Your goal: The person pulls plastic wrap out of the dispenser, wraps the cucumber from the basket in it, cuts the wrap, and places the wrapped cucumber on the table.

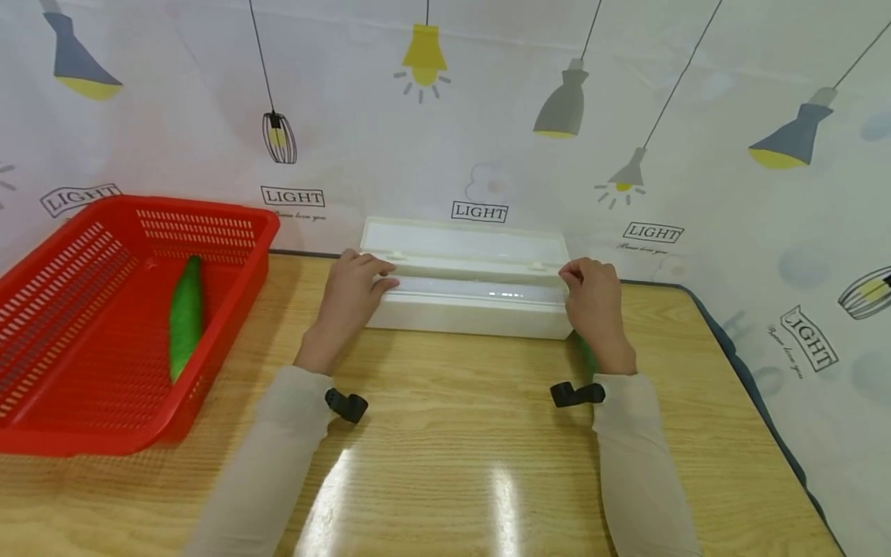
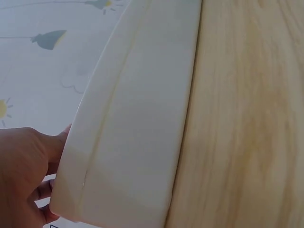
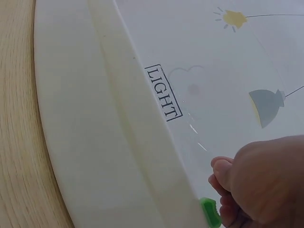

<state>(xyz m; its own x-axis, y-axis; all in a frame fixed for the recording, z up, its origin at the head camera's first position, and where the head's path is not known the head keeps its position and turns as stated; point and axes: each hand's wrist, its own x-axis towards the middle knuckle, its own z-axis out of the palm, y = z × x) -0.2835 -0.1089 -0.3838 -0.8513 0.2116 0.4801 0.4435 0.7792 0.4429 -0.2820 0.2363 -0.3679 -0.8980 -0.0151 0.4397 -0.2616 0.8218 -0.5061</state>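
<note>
A long white cling film box (image 1: 468, 316) stands on the table with its lid (image 1: 466, 240) raised behind it. Glossy clear film (image 1: 480, 291) shows along its opening. My right hand (image 1: 595, 305) is at the box's right end; thumb and forefinger pinch the edge of the clear film, which glints faintly in the right wrist view. At the left end is my left hand (image 1: 348, 294), thumb and forefinger bent inward at the opening; whether they grip film cannot be made out. A green thing (image 3: 210, 212), mostly hidden, lies by the box's right end.
On the left stands a red slotted plastic basket (image 1: 223, 325) holding a green cucumber (image 1: 186, 317). A lamp-patterned sheet (image 1: 487, 116) hangs right behind the box. The wooden table (image 1: 445, 418) reaches toward me.
</note>
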